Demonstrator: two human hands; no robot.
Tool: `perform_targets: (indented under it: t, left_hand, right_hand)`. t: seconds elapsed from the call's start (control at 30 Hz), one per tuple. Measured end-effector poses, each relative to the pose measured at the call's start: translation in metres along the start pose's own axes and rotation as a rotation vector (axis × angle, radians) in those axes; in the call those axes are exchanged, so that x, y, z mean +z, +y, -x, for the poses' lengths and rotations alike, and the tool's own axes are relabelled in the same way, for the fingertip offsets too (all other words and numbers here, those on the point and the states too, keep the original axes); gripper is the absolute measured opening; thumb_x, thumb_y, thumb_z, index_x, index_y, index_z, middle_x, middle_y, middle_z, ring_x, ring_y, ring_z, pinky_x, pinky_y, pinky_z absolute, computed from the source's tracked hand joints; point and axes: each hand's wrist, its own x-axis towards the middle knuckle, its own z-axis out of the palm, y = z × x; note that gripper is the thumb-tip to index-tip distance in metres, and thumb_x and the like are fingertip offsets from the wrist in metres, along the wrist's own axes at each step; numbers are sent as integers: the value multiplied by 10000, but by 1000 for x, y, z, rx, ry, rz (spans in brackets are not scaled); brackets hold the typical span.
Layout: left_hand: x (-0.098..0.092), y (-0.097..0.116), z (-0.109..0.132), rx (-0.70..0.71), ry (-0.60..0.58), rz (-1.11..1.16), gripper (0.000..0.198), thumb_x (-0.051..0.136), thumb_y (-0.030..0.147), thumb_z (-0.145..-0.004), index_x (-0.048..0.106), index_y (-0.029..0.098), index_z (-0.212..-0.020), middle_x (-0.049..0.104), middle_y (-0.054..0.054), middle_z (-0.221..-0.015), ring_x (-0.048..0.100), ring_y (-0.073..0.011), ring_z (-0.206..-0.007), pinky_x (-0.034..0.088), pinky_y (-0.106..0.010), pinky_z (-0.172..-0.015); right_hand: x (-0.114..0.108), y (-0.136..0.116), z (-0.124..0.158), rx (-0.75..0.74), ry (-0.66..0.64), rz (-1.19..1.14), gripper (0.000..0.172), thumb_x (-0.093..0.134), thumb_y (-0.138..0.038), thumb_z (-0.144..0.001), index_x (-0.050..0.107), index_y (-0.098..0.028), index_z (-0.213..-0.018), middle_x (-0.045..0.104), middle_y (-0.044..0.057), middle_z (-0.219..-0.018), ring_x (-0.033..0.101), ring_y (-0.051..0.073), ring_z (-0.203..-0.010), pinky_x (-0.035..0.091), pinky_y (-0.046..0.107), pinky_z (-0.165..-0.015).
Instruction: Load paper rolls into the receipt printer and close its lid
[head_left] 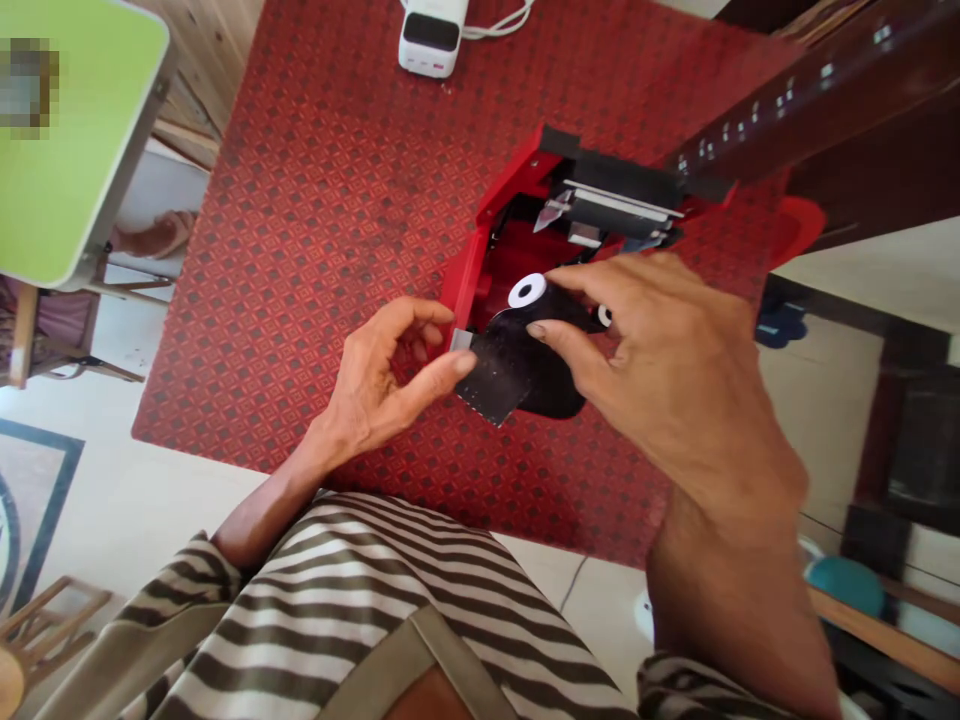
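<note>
A red device (480, 250) with its lid open lies on the table with a red patterned cloth (337, 200). A black roll (551, 375) on a white core (527, 290) sits in its open bay. My right hand (675, 370) wraps over the roll, thumb and forefinger on its upper side. My left hand (390, 375) pinches the roll's loose black end (499, 375) between thumb and fingers, at the device's near left corner. The black and silver head (615, 205) of the device is raised behind the roll.
A small white gadget (429, 38) with a white cable stands at the far edge of the cloth. A green-topped table (67, 130) is at the left, a dark wooden piece (825, 100) at the upper right. Wooden chair parts show at the lower left.
</note>
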Motion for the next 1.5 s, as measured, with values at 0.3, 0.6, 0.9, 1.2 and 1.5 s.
perform_targets:
  t: [0.3,0.6,0.9,1.2,1.5]
  left_hand:
    - [-5,18,6,285,-63,-408,399,864,549,-1276,827,231,-1514,876,-57,-1168,815,-222,-991,711,-364,-926]
    - [-4,18,5,289,-66,-448,393,839,561,-1281,837,241,-1509,876,-72,-1174,822,-249,-1028,736,-405,-957]
    - [-3,21,3,221,-65,-381,291,863,457,-1253,864,275,-1480,909,-56,-1168,819,-252,-1019,751,-423,-987]
    - [-4,19,5,253,-55,-393,284,861,374,-1248,854,240,-1499,871,-56,-1166,818,-241,-1047,746,-396,-981]
    - [-5,18,5,268,-59,-393,291,853,335,-1237,852,243,-1513,870,-59,-1171,814,-239,-1048,745,-390,-961]
  right_hand:
    - [-3,-37,-17,195,-157,200,212,713,-161,-1148,870,-283,-1221,913,158,-1144,833,438,-1193,629,518,-915]
    - [28,-16,-26,158,-122,97,183,722,-149,-1138,828,-287,-1081,887,140,-1020,833,374,-961,566,477,-820]
    - [49,13,-26,11,20,53,150,782,-355,-1165,860,-317,-1043,827,85,-832,698,270,-681,477,430,-619]
    - [51,14,-29,91,-87,62,80,804,-244,-1073,825,-312,-1036,854,111,-926,789,347,-782,579,491,-721]
    - [-12,-13,13,-61,16,-235,200,828,-309,-1239,926,-340,-1410,992,78,-1401,958,374,-1249,790,558,-1131]
